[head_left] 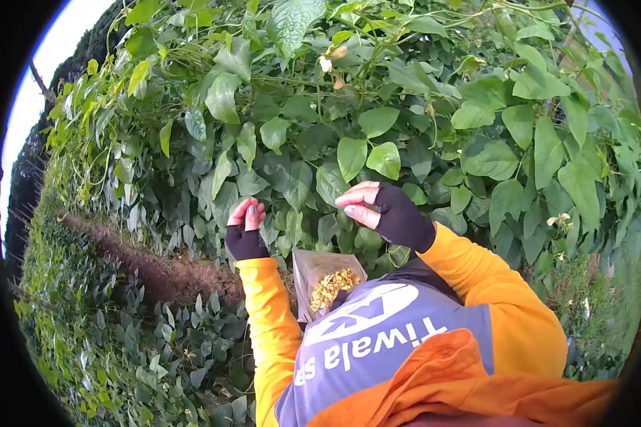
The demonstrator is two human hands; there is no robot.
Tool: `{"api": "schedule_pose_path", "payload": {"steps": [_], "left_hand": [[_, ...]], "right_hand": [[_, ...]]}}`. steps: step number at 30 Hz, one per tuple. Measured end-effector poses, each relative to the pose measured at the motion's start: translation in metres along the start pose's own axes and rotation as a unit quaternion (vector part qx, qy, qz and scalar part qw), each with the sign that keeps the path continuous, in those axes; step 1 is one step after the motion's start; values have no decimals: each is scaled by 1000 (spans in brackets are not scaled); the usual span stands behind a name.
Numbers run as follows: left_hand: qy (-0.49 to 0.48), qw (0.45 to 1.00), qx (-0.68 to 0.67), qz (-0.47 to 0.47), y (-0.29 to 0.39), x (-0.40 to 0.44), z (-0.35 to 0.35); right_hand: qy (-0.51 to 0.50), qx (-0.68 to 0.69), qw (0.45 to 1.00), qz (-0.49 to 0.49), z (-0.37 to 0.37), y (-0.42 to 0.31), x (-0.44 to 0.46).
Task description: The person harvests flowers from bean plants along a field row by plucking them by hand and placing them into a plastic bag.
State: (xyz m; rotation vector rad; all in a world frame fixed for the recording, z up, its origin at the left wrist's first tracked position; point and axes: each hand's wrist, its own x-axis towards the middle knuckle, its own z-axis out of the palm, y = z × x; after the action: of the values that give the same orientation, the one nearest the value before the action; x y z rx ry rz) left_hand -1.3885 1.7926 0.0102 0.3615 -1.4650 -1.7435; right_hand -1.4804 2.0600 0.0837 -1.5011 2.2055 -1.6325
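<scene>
My left hand point(248, 226), in a dark fingerless glove, is held in front of the leafy vines with its fingers curled together. Whatever those fingers may hold is hidden. To the right, my right hand point(386, 212) wears a matching glove and is near the green leaves point(351, 158). Its fingers and thumb point left with a small gap between them, and nothing shows in that gap. Below and between both hands, a clear plastic bag point(303, 274) hangs open at my front, holding yellowish flowers or pods point(332, 286).
Dense climbing vines point(299, 128) rise ahead, with a pale flower point(325, 64) near the top. At the left, a brown soil path point(157, 267) runs between the vines and lower leafy plants point(157, 356). Small pale blossoms point(561, 220) show at the right.
</scene>
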Motion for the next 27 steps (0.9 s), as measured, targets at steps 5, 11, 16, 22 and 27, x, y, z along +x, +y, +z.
{"api": "schedule_pose_path", "payload": {"steps": [5,11,16,22,27], "left_hand": [[-217,972,-82,39,55,64,99],[-421,881,-114,-185,34,151,177],[-466,846,-74,-247,29,160,209],[-423,872,-46,-243,27,154,228],[-445,865,-61,-224,24,159,234]], "right_hand": [[262,145,951,72,-43,5,24],[297,145,941,80,-50,12,17],[416,-153,896,34,-64,4,-3],[446,-267,851,69,-85,28,-14],[437,-202,870,104,-92,33,-5]]}}
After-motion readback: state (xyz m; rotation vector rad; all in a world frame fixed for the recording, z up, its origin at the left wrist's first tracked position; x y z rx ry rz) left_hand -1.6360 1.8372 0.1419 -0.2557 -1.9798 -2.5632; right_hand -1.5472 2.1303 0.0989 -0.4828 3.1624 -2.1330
